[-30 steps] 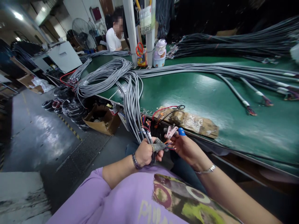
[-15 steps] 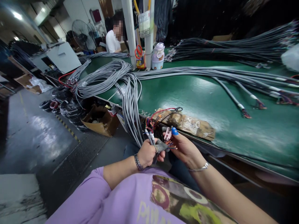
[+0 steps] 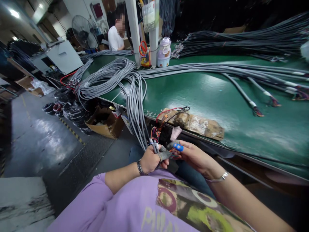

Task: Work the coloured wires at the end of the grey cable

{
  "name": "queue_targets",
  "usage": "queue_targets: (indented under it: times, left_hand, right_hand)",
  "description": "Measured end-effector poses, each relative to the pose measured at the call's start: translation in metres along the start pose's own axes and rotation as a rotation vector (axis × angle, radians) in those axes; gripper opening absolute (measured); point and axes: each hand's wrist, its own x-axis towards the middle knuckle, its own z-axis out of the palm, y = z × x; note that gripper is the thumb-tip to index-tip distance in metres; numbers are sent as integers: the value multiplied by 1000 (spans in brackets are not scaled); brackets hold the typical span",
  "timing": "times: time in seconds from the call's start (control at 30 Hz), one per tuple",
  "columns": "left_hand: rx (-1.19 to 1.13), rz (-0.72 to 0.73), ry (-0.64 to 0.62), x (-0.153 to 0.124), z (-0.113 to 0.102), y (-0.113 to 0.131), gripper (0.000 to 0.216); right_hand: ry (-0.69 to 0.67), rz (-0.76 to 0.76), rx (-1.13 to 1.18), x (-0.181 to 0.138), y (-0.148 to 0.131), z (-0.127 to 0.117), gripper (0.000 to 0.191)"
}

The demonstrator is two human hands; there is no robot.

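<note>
My left hand (image 3: 151, 158), with grey wrapping on its fingers, is closed around the ends of several grey cables (image 3: 137, 111) that hang over the table edge. Thin coloured wires (image 3: 154, 132) fan out above that fist. My right hand (image 3: 194, 155) has a blue finger cover (image 3: 178, 147) on the thumb and pinches thin orange and red wires beside the left fingertips. From behind the right fingertips sticks up a small pale pink piece (image 3: 176, 133); its kind I cannot make out. The exact pinch point is partly hidden.
Along the edge of the green table (image 3: 188, 87) lies a taped cardboard strip (image 3: 200, 125). Behind it are coiled grey cables (image 3: 106, 79) and a stack of dark cables (image 3: 229, 45). A post (image 3: 153, 42) stands beside a lilac container (image 3: 164, 53). A person (image 3: 116, 37) sits farther back.
My right thumb and fingers have come down onto the wire ends and closed on them. The pale pink piece has swung upright behind the fingertips. My left hand keeps its grip.
</note>
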Motion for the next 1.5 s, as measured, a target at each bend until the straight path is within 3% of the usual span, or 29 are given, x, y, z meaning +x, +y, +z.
queue_targets:
  times: [0.23, 0.4, 0.57, 0.8, 1.07, 1.2, 1.37, 1.5]
  left_hand:
    - [177, -99, -169, 0, 0, -1, 41]
    - [31, -33, -70, -2, -2, -1, 44]
    - [-1, 1, -23, 1, -2, -4, 48]
    - [45, -47, -98, 2, -3, -2, 47]
    - [-49, 27, 23, 3, -2, -3, 47]
    - [-112, 54, 77, 2, 0, -3, 46]
    - [-179, 62, 84, -1, 1, 0, 44]
    - [-200, 70, 77, 0, 5, 5, 43]
  right_hand:
    - [-66, -67, -153, -5, -2, 16, 34]
    - [112, -81, 1, -4, 2, 1, 40]
    - [18, 50, -20, -6, 3, -4, 46]
    - [73, -128, -234, 2, 7, 10, 41]
    - [253, -201, -261, 2, 17, 14, 43]
    - [265, -180, -170, 1, 18, 15, 42]
    - [291, -151, 119, 9, 19, 3, 41]
    - [130, -41, 242, 16, 11, -5, 47]
